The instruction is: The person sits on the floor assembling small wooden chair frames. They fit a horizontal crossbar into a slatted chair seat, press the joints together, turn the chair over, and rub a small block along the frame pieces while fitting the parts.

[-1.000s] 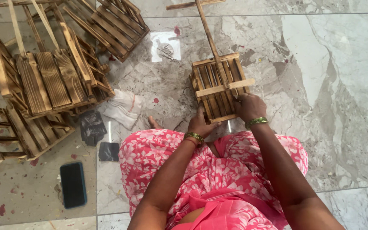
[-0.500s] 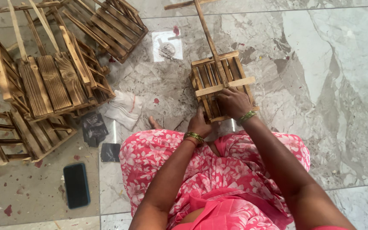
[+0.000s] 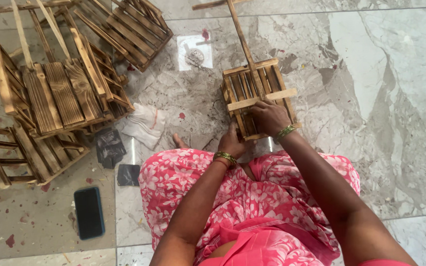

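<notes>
Gripping the near left corner of a small slatted wooden crate (image 3: 257, 101), left hand (image 3: 231, 143) with fingers closed on the frame's lower edge; farther right, right hand (image 3: 270, 117) pressed palm down on the slats, fingers curled over them, clamped on nothing that can be made out. Crate directly ahead of both hands, on the marble floor (image 3: 380, 98) just beyond the knees, long axis running away from the body, a thin wooden stick (image 3: 240, 34) rising from its far end along the same line. Right hand farther up the crate, left nearer the body.

From the left: stacked slatted crates (image 3: 50, 98), burnt dark, piled on one another, nothing visible inside; another crate (image 3: 129, 27) beyond, tilted. Below them a black phone (image 3: 88, 212) flat on the floor, two dark scraps (image 3: 109, 148) just beside, a crumpled white cloth (image 3: 144, 125) near the bare toes. Farther on, a white paper square (image 3: 194, 51) bearing a small greyish heap, just left of the held crate. Held crate itself seemingly empty.
</notes>
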